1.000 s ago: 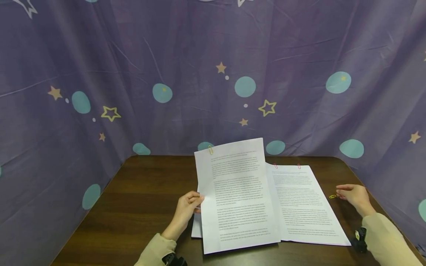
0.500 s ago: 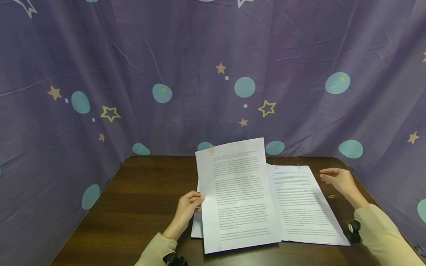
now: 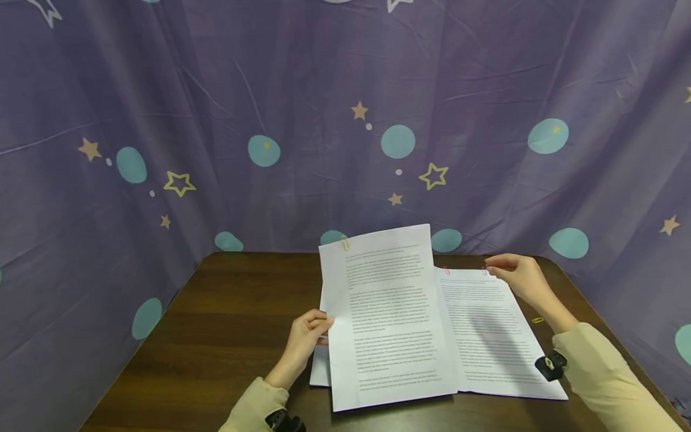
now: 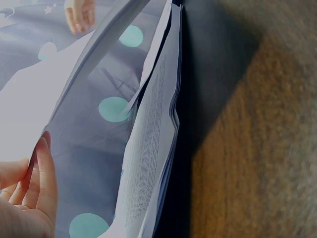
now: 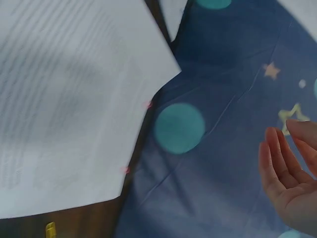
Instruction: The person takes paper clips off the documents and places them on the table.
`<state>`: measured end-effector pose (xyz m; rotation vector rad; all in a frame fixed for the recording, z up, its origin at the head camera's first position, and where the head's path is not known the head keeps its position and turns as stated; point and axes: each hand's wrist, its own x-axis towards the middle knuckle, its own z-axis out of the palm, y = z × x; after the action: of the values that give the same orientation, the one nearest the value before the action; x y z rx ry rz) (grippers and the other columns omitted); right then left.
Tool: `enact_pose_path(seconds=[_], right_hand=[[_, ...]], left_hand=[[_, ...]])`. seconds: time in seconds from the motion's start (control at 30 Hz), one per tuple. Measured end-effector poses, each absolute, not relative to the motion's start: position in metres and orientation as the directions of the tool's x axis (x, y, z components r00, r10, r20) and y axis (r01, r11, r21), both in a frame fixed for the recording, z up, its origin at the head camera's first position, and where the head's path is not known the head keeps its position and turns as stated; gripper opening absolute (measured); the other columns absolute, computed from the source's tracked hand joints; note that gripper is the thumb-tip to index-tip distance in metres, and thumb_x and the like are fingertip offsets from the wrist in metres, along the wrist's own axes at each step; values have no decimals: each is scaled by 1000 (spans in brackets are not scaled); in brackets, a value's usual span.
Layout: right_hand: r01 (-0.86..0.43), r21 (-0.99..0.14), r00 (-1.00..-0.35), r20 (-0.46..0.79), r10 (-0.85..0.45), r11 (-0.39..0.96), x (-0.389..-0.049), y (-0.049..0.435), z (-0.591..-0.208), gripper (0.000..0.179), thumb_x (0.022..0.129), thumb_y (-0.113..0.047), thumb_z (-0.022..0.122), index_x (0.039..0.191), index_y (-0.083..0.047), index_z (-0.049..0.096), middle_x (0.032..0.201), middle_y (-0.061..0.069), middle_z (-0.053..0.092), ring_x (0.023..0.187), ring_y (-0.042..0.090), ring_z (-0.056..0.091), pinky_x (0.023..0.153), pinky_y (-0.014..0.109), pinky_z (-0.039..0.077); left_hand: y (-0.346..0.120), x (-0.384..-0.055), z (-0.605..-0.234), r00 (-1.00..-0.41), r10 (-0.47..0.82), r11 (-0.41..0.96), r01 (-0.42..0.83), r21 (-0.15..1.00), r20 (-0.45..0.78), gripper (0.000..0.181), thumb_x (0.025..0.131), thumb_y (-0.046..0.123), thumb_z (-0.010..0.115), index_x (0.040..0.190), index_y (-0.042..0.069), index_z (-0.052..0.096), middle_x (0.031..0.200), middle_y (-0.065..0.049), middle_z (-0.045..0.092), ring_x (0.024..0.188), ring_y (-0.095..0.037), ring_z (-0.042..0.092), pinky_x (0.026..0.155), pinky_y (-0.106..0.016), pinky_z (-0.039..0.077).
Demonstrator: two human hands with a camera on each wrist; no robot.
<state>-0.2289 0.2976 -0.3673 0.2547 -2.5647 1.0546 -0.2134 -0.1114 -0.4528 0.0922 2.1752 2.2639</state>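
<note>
My left hand (image 3: 306, 336) pinches the left edge of a printed paper sheaf (image 3: 385, 324), thumb in front and fingers behind, and keeps it tilted up off the table. A yellow paper clip (image 3: 345, 242) sits on its top edge at the left. Right of it lies another printed stack (image 3: 496, 336), with a red paper clip (image 3: 446, 270) and a second red paper clip (image 3: 484, 271) on its top edge. Above that stack's top right corner hovers my right hand (image 3: 523, 281), thumb and index tips close together. Whether anything small is between them cannot be made out.
A loose yellow paper clip (image 3: 537, 320) lies on the brown wooden table (image 3: 232, 336), right of the stack. More paper (image 3: 320, 366) shows under the raised sheaf. A purple patterned curtain (image 3: 302, 90) hangs behind the table.
My right hand has moved up and left, from beside the loose yellow paper clip to over the right-hand stack's top corner. The left hand and its sheaf stay nearly still.
</note>
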Motion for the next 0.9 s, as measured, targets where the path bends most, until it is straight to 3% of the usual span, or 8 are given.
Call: enact_pose_path(seconds=[0.07,0.3,0.53,0.77,0.9], right_hand=[[-316,-631,-913,404,-47,709,-229,289,-362,24,83,-13,61,101,3,63,94,19,64,75,0,57,63,14,45],[-368,-615,-895,437,-87,697,-230,258,-345,21,83,-12,62,99,0,64,96,15,64,85,27,61,66,19,48],[-425,-604,-874,468,-131,675,-231,225,-330,19,81,-11,63,98,-2,64,94,12,65,82,24,61,67,30,49],[-478,-623,-855,492,-165,619,-234,196,-318,19,81,-7,63,99,-2,65,88,11,64,71,22,60,54,24,47],[-536,-593,-816,546,-189,601,-236,180,-312,17,79,-6,65,96,-3,66,85,9,65,69,20,59,54,24,47]], left_hand=[[-111,-213,-453,-998,42,-39,40,998,42,19,81,0,60,89,-15,51,65,-1,61,56,-8,55,48,-21,48],[-109,-214,-455,-998,44,-28,44,999,45,17,80,0,60,88,-14,52,66,-1,62,56,-9,55,49,-22,48],[-107,-215,-456,-997,51,-17,56,998,57,15,81,0,59,87,-13,53,65,1,63,56,-10,56,48,-21,48],[-104,-215,-454,-997,47,-27,56,998,57,17,80,-1,60,88,-14,53,67,-3,63,55,-9,56,48,-23,48],[-103,-215,-454,-997,50,-33,58,998,60,17,80,-1,60,88,-14,53,68,-3,64,54,-9,56,48,-23,48]])
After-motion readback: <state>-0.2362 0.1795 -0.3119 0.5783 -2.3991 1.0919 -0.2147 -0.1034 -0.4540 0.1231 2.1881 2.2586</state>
